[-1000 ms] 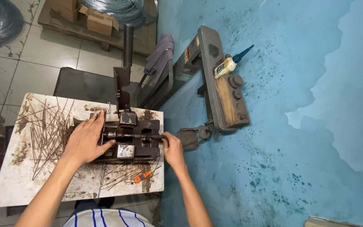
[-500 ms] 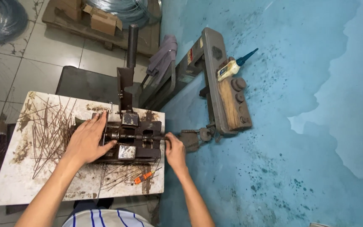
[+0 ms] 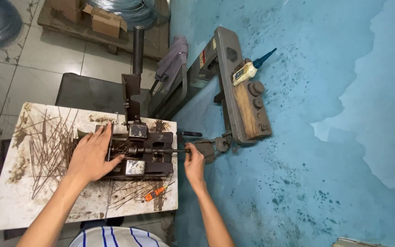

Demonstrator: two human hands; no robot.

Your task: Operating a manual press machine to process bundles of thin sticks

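From my remote view down over the bench, I see my left hand [image 3: 92, 155] lying flat and spread on the left side of a dark metal bench machine [image 3: 140, 153], fingers pointing at its central shaft; it presses on the block rather than gripping anything. My right hand [image 3: 194, 165] is curled at the machine's right end, closed around the tip of a thin rod-like handle [image 3: 179, 150] that sticks out past the table edge. The machine sits on a stained white tabletop [image 3: 10, 201], right of centre, with a square pale label [image 3: 135, 167] on its front face and another pale square plate [image 3: 138, 131] on top. A loose pile of rusty wire rods [image 3: 46, 144] lies fanned out on the table to the left of my left hand, and more wires lie in front of the machine beside a small orange-handled screwdriver [image 3: 154, 193]. Further right, against the blue floor [image 3: 325, 137], stands a long grey metal frame [image 3: 234, 87] with a wooden block [image 3: 248, 107] on it; a small cream-coloured bottle with a dark blue nozzle [image 3: 248, 71] lies on its top, and a narrow red and white label [image 3: 203, 58] is stuck on the frame's side. At the upper left, brown cardboard boxes [image 3: 101, 20] sit on a wooden pallet, with coils of wire [image 3: 129, 7] behind them.
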